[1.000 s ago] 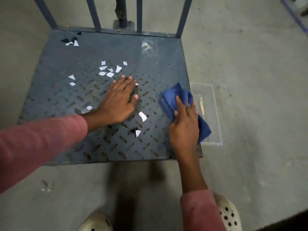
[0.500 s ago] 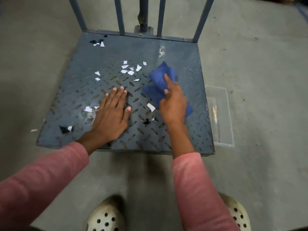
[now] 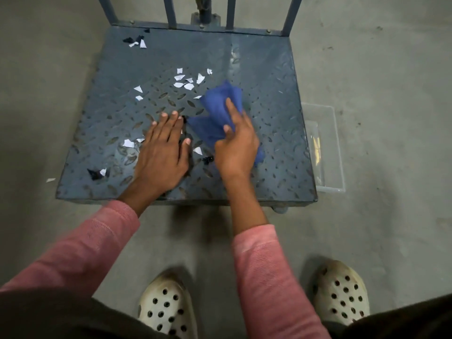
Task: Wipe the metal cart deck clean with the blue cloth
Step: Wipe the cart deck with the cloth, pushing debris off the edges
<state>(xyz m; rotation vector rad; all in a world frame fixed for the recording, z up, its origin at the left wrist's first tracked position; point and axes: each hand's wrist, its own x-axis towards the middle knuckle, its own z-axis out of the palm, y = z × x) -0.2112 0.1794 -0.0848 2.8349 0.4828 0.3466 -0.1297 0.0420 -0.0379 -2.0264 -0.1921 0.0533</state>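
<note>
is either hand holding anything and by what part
Right hand grips the blue cloth by its near bunched end; left hand lies flat on the deck, empty.

We see the metal cart deck [image 3: 269,69], a dark blue-grey square plate with a raised diamond tread pattern, lying flat and low over the floor. Its surface shines a little near the front edge and on the right part. Small white paper scraps [image 3: 188,86] and a few black bits lie scattered on its middle, in its far left corner and near its front left corner. The blue cloth [image 3: 217,106] is crumpled, not folded, and lies on the deck a little right of the centre. The right hand [image 3: 236,150] grips its near part, with one finger straight across it.
</note>
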